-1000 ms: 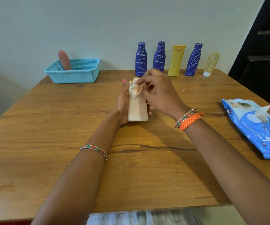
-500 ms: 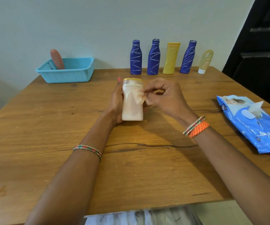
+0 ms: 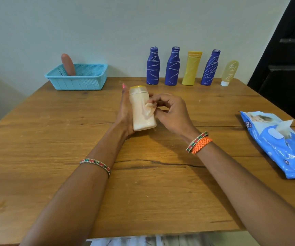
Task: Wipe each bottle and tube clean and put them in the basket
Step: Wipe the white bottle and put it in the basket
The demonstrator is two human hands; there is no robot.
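My left hand (image 3: 125,112) grips a cream bottle (image 3: 139,118) with a yellow cap, held upright just above the table's middle. My right hand (image 3: 171,112) pinches a small crumpled wipe (image 3: 150,110) against the bottle's right side. A turquoise basket (image 3: 82,82) stands at the back left with a brown tube (image 3: 68,64) leaning inside it. Along the back wall stand three blue bottles (image 3: 153,66) (image 3: 172,66) (image 3: 211,68), a yellow tube (image 3: 192,68) and a pale yellow tube (image 3: 229,72) on its white cap.
A blue pack of wet wipes (image 3: 281,148) lies at the table's right edge, one wipe sticking out of its opening. The wooden table (image 3: 143,183) has a dark crack across its middle. A black door is at the far right.
My right hand and the wipe have slid from the bottle's top down to its right side. The bottle now stands more upright, with its yellow cap showing.
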